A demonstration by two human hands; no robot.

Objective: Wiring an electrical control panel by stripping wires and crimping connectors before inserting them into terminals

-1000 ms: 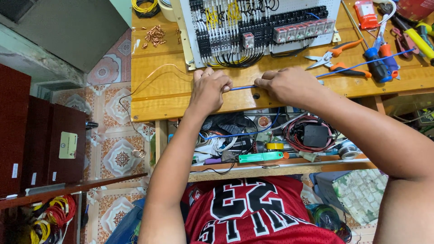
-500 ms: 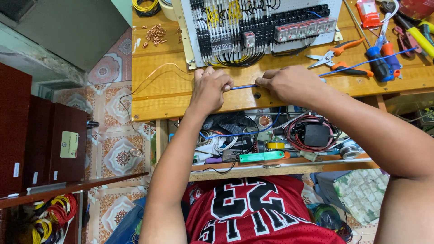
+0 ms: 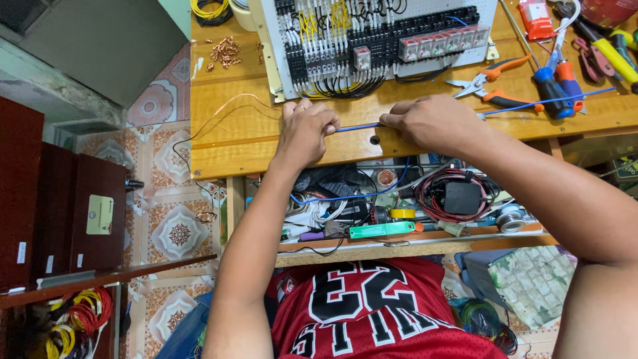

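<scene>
1. hands: left hand (image 3: 307,133) and right hand (image 3: 435,123) each pinch the blue wire (image 3: 359,126), stretched taut between them.
2. location: wire lies on the wooden bench (image 3: 232,143), just below the control panel (image 3: 372,40).
3. risk: excess pull may slip the wire or nick its insulation.
4. risk: cutters (image 3: 488,83) beside the panel may snag the trailing end.

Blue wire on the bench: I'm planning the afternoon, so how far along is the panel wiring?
Done: many black and yellow wires already run into the control panel. In hand: the left hand and right hand pinch a blue wire stretched between them. Left: that wire lies off the panel, its far end loose beside the screwdrivers.
</scene>
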